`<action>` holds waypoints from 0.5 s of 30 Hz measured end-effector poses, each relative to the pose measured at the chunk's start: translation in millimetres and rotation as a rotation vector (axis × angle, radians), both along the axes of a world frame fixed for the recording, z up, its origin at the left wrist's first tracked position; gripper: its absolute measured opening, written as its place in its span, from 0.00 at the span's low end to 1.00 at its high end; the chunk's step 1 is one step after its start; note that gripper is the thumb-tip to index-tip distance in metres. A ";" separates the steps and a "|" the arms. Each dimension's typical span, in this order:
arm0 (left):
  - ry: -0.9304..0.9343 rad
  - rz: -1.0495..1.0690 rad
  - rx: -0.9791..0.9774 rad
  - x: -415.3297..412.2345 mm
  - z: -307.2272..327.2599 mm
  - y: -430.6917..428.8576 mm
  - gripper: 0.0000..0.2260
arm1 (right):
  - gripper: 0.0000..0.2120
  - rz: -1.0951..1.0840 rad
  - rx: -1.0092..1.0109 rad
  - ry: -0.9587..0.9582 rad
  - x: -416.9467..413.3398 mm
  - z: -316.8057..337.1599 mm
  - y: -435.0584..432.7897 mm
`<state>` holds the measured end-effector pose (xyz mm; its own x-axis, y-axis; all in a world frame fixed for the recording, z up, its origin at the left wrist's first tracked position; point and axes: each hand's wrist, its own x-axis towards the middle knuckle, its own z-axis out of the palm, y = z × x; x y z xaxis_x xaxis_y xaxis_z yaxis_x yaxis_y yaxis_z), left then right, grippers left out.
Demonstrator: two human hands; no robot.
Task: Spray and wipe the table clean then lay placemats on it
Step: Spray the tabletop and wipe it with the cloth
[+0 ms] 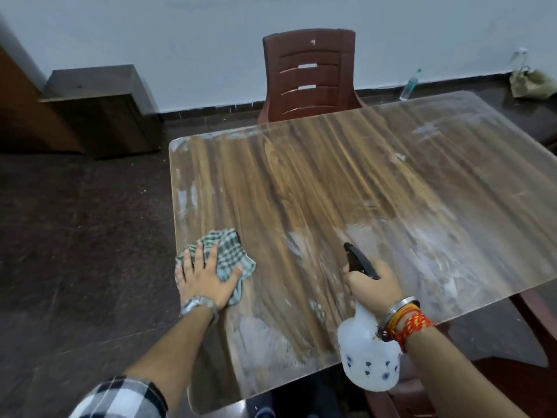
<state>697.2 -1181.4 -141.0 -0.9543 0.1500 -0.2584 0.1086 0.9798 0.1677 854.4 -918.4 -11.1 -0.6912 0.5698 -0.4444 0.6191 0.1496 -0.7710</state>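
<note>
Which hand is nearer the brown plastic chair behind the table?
Left. The left hand presses the checked cloth nearer the brown plastic chair; the right hand grips the white spray bottle slightly farther back.

The left hand (205, 276) covers the near half of the cloth (224, 256). The right hand (372, 283) hides the spray bottle's (369, 362) neck and trigger. At 3 o'clock the table (331, 182) runs past the edge. At 1 o'clock a bottle (410, 85) and bag (532, 82) are blurred. The chair's (309, 76) seat is behind the table.
</note>
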 end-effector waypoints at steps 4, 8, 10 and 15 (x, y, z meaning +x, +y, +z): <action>-0.051 0.039 -0.019 71.4 3.1 -14.4 0.44 | 0.06 0.110 0.027 -0.023 17.9 -8.7 -20.8; -0.088 0.121 -0.027 138.3 6.0 -20.4 0.45 | 0.12 0.176 -0.022 0.007 37.1 -13.2 -41.2; -0.080 0.129 -0.030 171.7 8.0 -18.7 0.45 | 0.07 0.222 0.009 -0.001 51.5 -13.8 -52.1; -0.131 0.062 0.001 235.5 5.0 2.6 0.45 | 0.03 0.265 0.030 0.008 89.6 -8.5 -61.8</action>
